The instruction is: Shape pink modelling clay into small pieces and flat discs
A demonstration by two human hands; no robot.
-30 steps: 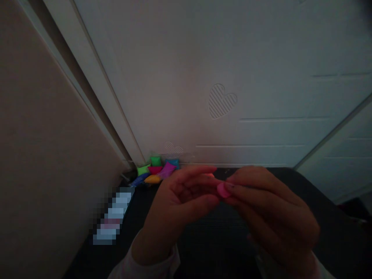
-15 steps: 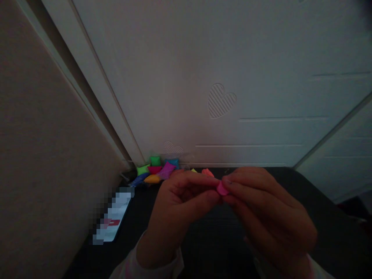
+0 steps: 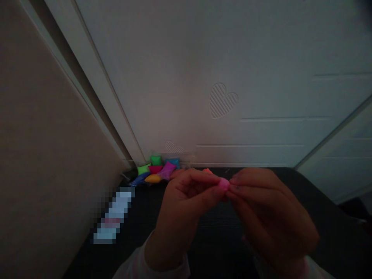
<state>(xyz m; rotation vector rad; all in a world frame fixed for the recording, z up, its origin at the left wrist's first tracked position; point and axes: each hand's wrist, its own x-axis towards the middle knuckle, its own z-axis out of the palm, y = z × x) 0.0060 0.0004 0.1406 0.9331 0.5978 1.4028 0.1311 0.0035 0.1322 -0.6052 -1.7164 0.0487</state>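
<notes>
A small lump of pink modelling clay [image 3: 223,183] is pinched between my two hands, above the dark table. My left hand [image 3: 188,201] grips it between thumb and forefinger, the other fingers curled behind. From the right, my right hand [image 3: 270,209] presses its fingertips together against the same lump. Beyond my left hand lie several small packets of coloured clay, among them a purple packet [image 3: 167,170], an orange packet [image 3: 153,178] and a green packet [image 3: 156,160]. A coral-coloured piece [image 3: 207,171] peeks out behind my fingers, mostly hidden.
A phone-like flat object [image 3: 114,217], blurred out, lies on the dark table [image 3: 215,240] at the left. Behind the table stands a white panel [image 3: 261,77] with embossed hearts. A brown wall [image 3: 43,155] borders the left side.
Both hands have shifted slightly to the right. The pink clay has turned between my fingertips, and now looks rounder and paler.
</notes>
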